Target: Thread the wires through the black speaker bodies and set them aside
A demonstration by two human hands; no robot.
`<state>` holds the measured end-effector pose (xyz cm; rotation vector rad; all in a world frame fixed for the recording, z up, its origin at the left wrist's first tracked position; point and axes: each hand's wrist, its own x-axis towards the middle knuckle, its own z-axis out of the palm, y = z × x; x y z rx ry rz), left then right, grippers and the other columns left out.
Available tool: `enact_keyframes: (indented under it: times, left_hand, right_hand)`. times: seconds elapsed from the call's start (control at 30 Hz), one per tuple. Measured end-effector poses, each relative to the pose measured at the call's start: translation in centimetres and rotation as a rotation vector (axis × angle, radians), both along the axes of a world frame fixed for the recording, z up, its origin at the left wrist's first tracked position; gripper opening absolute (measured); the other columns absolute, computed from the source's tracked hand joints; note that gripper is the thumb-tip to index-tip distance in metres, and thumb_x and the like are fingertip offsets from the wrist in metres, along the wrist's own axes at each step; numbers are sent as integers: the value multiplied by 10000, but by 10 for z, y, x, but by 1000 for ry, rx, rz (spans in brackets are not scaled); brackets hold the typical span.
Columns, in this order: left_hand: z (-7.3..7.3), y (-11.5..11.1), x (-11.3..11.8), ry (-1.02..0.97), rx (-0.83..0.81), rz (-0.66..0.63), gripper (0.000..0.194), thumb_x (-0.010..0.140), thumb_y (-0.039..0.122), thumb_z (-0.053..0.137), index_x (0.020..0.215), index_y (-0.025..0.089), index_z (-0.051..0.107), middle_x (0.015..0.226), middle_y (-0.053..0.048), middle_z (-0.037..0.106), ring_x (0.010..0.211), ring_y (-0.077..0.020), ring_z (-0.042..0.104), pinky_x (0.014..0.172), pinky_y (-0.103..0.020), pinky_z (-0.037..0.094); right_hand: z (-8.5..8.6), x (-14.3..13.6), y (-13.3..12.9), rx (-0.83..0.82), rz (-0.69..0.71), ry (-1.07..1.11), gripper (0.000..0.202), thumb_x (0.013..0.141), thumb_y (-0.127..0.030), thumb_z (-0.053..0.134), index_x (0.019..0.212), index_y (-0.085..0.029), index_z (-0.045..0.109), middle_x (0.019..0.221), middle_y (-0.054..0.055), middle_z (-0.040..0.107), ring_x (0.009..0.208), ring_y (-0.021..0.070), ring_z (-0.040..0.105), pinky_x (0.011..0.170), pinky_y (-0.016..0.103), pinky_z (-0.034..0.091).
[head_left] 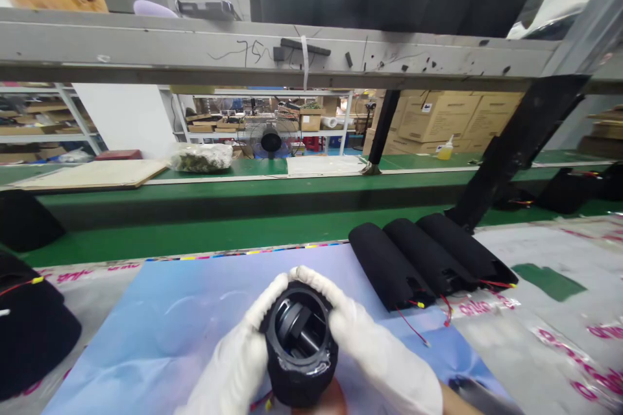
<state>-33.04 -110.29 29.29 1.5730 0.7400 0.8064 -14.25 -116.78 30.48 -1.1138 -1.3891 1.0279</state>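
My left hand [243, 350], in a white glove, wraps round the left side of a black cylindrical housing [300, 381]. On the other side my right hand [365, 334], also gloved in white, grips it, and the fingers of both hands meet at its far rim. The round open end faces me and shows black plastic parts inside. Red wire with a yellow connector [268, 402] shows below it on the left. Near my right hand, three black fabric-covered tubes [389, 266] lie side by side, with red wires trailing from their near ends.
A blue printed sheet [180, 311] covers the work surface under my hands. More black covered pieces [34, 331] stand at the left. Behind runs a green conveyor belt [209, 230]. A grey shelf beam [195, 45] crosses overhead, and a black post [520, 142] slants down at the right.
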Motion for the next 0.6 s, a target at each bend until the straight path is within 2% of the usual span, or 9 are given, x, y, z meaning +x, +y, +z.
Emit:
enact_keyframes:
  times: [0.07,0.17,0.23,0.3,0.37,0.47,0.5,0.6]
  left_hand:
    - [-3,-1,1,-25,57,-24,727,743,581,711,1402,383,476,1430,20,552,1322,-266,507,1123,-392,403]
    - [-7,-3,2,-62,177,-12,629,784,516,706,1370,418,499,1462,45,517,1343,-241,485,1151,-357,360]
    - [-7,-5,2,-49,174,-19,559,847,504,640,1378,425,486,1457,51,523,1338,-227,492,1166,-361,331]
    - [-5,-6,2,-46,106,-33,571,897,546,538,1436,411,408,1443,36,540,1322,-230,510,1160,-397,338]
    - [-2,-6,2,-1,89,25,546,941,550,434,1460,389,377,1448,29,533,1334,-232,495,1166,-431,313]
    - [3,-2,3,83,140,108,463,950,506,445,1392,379,493,1474,54,489,1394,-227,408,1199,-432,211]
    - [4,0,3,79,119,97,447,957,504,428,1373,370,520,1471,53,487,1401,-223,393,1195,-426,226]
    - [4,8,4,27,-6,28,539,989,539,225,1432,327,446,1443,-2,516,1348,-223,461,1121,-442,379]
  right_hand:
    - [-1,7,-5,44,72,-177,736,856,-497,666,1489,-351,320,1577,33,322,1453,242,300,1204,407,246]
    - [-3,9,-11,137,64,-333,619,949,-434,536,1505,-359,273,1595,33,264,1460,221,279,1206,389,238]
    - [-5,8,-12,77,50,-329,638,958,-477,498,1522,-352,228,1610,39,240,1472,231,251,1212,419,223]
    - [-8,8,-12,-22,11,-305,654,964,-537,444,1534,-335,196,1610,49,258,1480,241,233,1217,475,187]
    - [-10,7,-11,-45,-49,-319,599,990,-546,354,1527,-303,248,1596,60,295,1480,239,236,1218,504,166]
    - [-10,5,-8,45,-110,-408,531,1015,-499,293,1466,-242,401,1553,95,377,1447,229,320,1216,481,224]
    - [-9,4,-7,75,-112,-426,516,1018,-483,290,1449,-234,426,1532,104,409,1427,226,359,1210,472,257]
    - [-4,3,-4,100,-127,-455,480,1026,-445,294,1450,-255,416,1503,98,451,1402,223,400,1196,474,300]
